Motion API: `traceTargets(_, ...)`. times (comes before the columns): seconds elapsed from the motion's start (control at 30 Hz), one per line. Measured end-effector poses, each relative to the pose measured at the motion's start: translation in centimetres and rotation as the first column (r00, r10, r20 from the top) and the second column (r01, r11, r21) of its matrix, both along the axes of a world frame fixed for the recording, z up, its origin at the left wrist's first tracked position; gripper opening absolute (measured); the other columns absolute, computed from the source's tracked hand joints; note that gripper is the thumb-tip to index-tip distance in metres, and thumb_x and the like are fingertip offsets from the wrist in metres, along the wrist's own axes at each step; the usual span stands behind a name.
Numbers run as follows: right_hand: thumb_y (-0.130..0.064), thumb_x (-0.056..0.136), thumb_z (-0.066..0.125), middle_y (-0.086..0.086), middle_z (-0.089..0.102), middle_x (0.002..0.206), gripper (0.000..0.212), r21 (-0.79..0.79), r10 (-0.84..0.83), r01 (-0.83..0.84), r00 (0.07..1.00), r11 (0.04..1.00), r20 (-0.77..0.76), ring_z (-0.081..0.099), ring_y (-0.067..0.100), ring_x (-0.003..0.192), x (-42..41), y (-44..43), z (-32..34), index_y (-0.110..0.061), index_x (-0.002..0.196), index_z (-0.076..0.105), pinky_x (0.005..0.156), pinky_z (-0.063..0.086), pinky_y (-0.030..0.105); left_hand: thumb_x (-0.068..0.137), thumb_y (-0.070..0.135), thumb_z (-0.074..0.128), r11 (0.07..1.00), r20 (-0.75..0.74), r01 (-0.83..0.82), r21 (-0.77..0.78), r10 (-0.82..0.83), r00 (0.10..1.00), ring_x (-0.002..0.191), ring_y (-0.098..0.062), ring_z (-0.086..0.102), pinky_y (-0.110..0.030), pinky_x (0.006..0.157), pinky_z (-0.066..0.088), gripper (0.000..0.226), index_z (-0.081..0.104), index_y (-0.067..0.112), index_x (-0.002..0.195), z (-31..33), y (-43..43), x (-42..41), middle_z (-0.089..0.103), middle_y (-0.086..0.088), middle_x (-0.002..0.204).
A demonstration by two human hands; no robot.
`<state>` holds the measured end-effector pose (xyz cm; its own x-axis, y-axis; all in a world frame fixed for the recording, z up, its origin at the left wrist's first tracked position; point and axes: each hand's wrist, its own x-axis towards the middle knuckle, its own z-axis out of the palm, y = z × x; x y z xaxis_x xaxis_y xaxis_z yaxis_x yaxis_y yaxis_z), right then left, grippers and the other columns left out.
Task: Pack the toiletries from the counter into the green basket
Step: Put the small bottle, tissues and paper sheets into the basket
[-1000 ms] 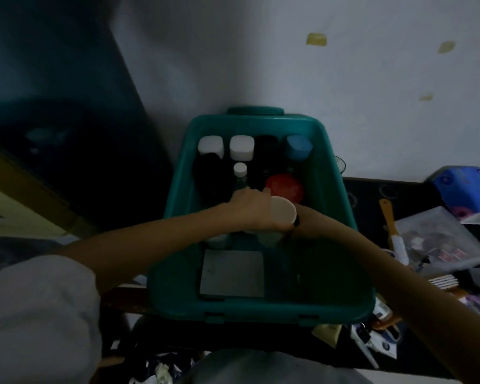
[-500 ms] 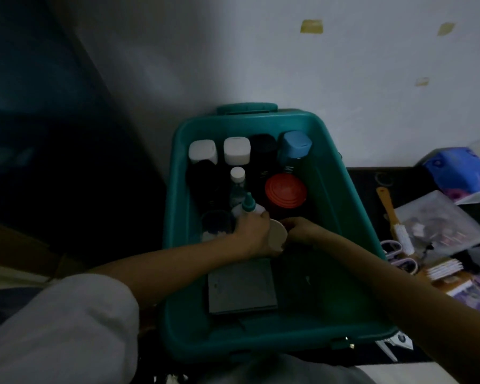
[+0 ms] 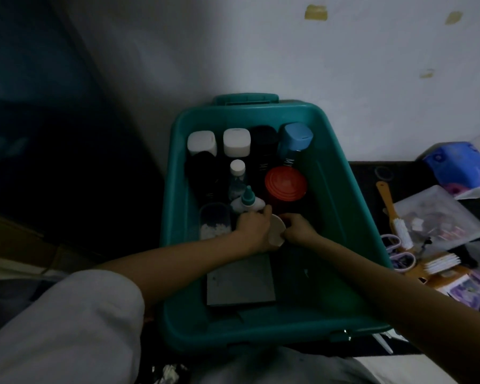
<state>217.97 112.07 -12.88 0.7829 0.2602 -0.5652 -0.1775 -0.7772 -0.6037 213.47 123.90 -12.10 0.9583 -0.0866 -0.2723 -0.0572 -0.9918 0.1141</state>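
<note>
I have both hands down inside the deep green plastic basket point(image 3: 341, 206), working on a pale beige round cup point(image 3: 277, 231) near the middle of its floor. My left hand point(image 3: 252, 231) curls its fingers round the cup's left side. My right hand point(image 3: 298, 231) has its fingers curled onto the right rim, so the cup is gripped between the two.

I judge the step to be seating this cup in the gap on the near side of the red-lidded round jar point(image 3: 286, 185). To do it well I would lower it straight and let go only once it stands flat. The small white dropper bottle with a teal nozzle point(image 3: 248, 203) stands just beside my left knuckles and looks easy to tip. The clear tub holding white bits point(image 3: 215, 224) sits close by, against the basket's left wall.

The cup looks plain, matt and light. It is tilted, with one round face turned up towards me; whether that is mouth or base I cannot tell in this dim light. A flat grey square box point(image 3: 240, 281) lies towards the basket's near edge.
</note>
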Motion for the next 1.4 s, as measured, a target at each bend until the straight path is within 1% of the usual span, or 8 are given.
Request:
traceTargets(0.27,0.002,0.091,0.053,0.018,0.06,0.127,0.036,0.003,-0.003,0.003,1.0,1.0,-0.028,0.057,0.028,0.115,0.5,0.3,-0.7,0.0,0.126,0.058,0.082,0.044,0.027,0.09,0.038,0.062,0.984,-0.166,0.082,0.159,-0.055,0.985,0.112,-0.031,0.058,-0.037,0.081,0.047,0.089,0.005,0.003,0.149,1.3,1.4,-0.7,0.053,-0.017,0.131)
traceTargets(0.43,0.0,0.091,0.054,0.018,0.061,0.124,0.034,-0.042,0.025,-0.025,1.0,0.999,-0.011,0.059,0.03,0.112,0.8,0.5,-1.0,0.0,0.124,0.059,0.085,0.046,0.033,0.096,0.015,0.05,0.961,-0.216,0.136,0.242,-0.083,0.973,0.112,-0.026,0.058,-0.032,0.081,0.046,0.028,0.052,0.006,0.123,2.3,2.5,-0.6,0.059,-0.011,0.124)
traceTargets(0.6,0.0,0.091,0.054,0.019,0.061,0.123,0.034,-0.024,0.074,-0.074,0.997,0.997,0.003,0.058,0.031,0.112,1.0,0.2,-1.1,0.001,0.124,0.059,0.085,0.046,0.034,0.094,0.026,0.051,0.994,-0.234,0.003,0.11,0.023,0.972,0.101,-0.026,0.059,-0.032,0.073,0.041,0.025,0.057,0.011,0.113,3.8,4.6,1.1,0.061,-0.01,0.115)
traceTargets(0.8,-0.002,0.092,0.052,0.015,0.06,0.128,0.036,0.023,0.135,-0.135,0.991,0.991,0.019,0.057,0.029,0.116,1.4,0.0,-1.0,-0.002,0.128,0.057,0.092,0.045,0.034,0.084,0.009,0.063,0.999,-0.408,-0.001,0.034,0.015,0.913,0.098,-0.025,0.06,-0.032,0.072,0.045,0.034,0.062,0.013,0.118,4.0,5.5,1.9,0.062,-0.009,0.114)
traceTargets(0.97,-0.012,0.097,0.047,0.012,0.062,0.126,0.032,0.024,0.151,-0.154,0.983,0.988,0.107,0.057,0.028,0.115,0.6,1.2,-1.6,-0.01,0.126,0.061,0.095,0.047,0.038,0.08,0.018,0.072,0.998,-0.488,0.063,0.028,-0.041,0.872,0.097,-0.024,0.063,-0.031,0.071,0.049,0.032,0.067,0.01,0.111,3.9,5.4,1.6,0.066,-0.008,0.11)
traceTargets(1.13,-0.018,0.098,0.048,0.02,0.064,0.115,0.029,-0.102,0.152,-0.145,0.986,0.984,0.068,0.061,0.032,0.105,0.8,1.5,-2.0,0.001,0.115,0.063,0.085,0.048,0.037,0.07,0.035,0.081,0.999,-0.502,0.046,-0.005,-0.042,0.864,0.092,-0.022,0.062,-0.031,0.07,0.049,0.048,0.067,0.013,0.111,4.2,5.6,1.4,0.066,-0.005,0.107)
traceTargets(1.27,-0.024,0.098,0.049,0.018,0.058,0.127,0.038,-0.204,0.237,-0.231,0.972,0.951,0.004,0.056,0.032,0.114,0.8,1.3,-2.4,0.0,0.127,0.054,0.092,0.047,0.037,0.072,0.047,0.076,0.993,-0.454,0.098,0.059,-0.061,0.889,0.084,-0.018,0.054,-0.032,0.069,0.045,0.051,0.06,0.014,0.108,3.8,5.0,1.3,0.063,-0.003,0.103)
traceTargets(1.4,-0.025,0.098,0.047,0.017,0.054,0.133,0.042,-0.235,0.288,-0.282,0.958,0.93,-0.012,0.054,0.031,0.117,0.7,1.2,-2.9,-0.003,0.134,0.048,0.096,0.046,0.037,0.078,0.045,0.072,0.989,-0.398,0.107,0.107,-0.056,0.916,0.101,-0.023,0.058,-0.033,0.071,0.041,0.052,0.055,0.013,0.116,3.4,4.4,1.3,0.059,-0.004,0.105)
